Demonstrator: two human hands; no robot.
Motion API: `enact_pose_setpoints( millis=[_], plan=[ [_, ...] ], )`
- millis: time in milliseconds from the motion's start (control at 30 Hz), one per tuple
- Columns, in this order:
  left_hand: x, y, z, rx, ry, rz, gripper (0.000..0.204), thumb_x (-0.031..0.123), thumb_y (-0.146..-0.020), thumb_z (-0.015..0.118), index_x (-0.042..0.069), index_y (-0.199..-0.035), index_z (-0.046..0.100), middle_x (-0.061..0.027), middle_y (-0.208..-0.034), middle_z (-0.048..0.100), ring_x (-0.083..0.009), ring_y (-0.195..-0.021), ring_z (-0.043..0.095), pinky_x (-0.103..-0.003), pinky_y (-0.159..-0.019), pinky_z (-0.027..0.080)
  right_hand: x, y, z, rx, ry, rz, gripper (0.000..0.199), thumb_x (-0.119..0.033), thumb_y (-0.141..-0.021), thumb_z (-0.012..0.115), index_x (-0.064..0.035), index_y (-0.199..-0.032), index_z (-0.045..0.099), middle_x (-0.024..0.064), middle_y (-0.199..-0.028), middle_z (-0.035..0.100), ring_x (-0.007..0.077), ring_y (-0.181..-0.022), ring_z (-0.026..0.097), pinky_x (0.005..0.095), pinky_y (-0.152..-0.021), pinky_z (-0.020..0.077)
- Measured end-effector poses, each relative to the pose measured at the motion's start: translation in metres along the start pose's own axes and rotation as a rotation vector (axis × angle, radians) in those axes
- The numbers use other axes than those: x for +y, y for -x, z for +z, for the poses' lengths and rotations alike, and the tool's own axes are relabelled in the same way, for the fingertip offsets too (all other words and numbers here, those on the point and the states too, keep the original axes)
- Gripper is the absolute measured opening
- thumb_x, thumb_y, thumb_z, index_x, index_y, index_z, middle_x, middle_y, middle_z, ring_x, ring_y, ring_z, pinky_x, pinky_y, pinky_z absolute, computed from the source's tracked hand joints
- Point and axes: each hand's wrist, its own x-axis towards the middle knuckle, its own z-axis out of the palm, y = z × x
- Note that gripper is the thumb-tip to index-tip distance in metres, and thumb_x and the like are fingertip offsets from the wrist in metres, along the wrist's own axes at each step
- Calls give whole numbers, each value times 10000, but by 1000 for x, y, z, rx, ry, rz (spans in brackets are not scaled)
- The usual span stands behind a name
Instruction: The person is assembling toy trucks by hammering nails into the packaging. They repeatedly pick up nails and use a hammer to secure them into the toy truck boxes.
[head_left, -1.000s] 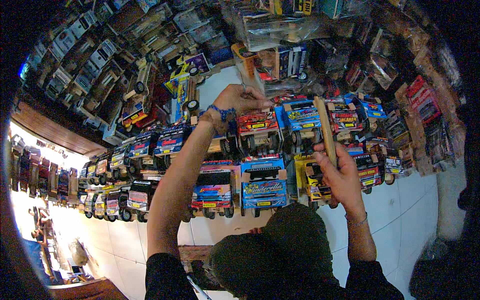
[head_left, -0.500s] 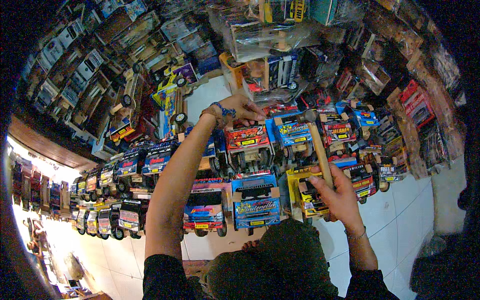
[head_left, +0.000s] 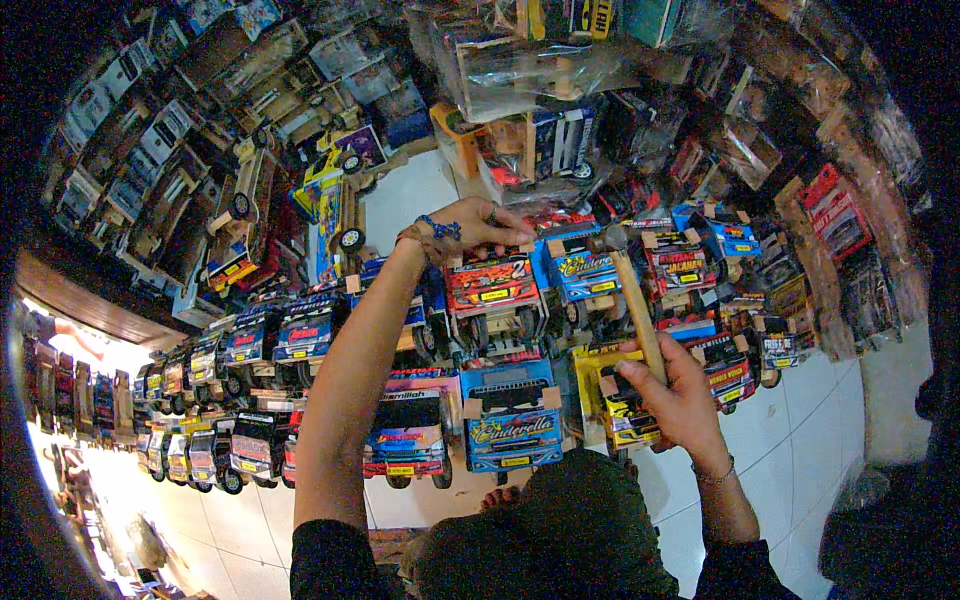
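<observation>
My right hand [head_left: 683,392] is wrapped round the wooden handle of a hammer [head_left: 641,318]. The hammer's dark head is up over the top of a blue toy truck [head_left: 588,268]. My left hand [head_left: 482,222], with a cord bracelet at its wrist, reaches to the upper edge of a red and orange toy truck [head_left: 492,284]. Its fingertips are pinched together by a small tan tab [head_left: 526,251] on that truck's corner; whatever is between them is too small to make out. Just below my right hand stands a yellow toy truck [head_left: 622,412].
Rows of toy trucks fill the floor, including a blue one [head_left: 514,420] and a pink and blue one [head_left: 408,432] in the near row. Stacked wooden truck bodies [head_left: 180,190] stand at the far left. Plastic-wrapped stacks [head_left: 520,75] rise behind. White floor tiles [head_left: 775,440] show at right.
The hammer's head has come slightly left and down. My left hand remains at the red and orange truck's upper edge, its fingers a little lower. The view has shifted slightly.
</observation>
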Motion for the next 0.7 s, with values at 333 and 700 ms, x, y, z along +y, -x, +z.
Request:
enact_pose_setpoints(
  millis=[333,700],
  plan=[
    [2,1,-6,-35,-69,25,368,419,-839,731,156,-1095,731,62,-839,657,-16,-601,457,-183,-517,372,6,-5,3,11,0,-48,266,-204,-913,667,-39,-1113,611,45,-930,686,104,-858,644,274,-761,517],
    [5,3,-4,-16,-59,13,334,375,-856,723,153,-1106,727,48,-899,687,-14,-765,554,-170,-586,428,6,-17,4,65,305,-233,354,-292,-970,553,-37,-1216,541,135,-955,654,255,-796,633,348,-707,483]
  ],
)
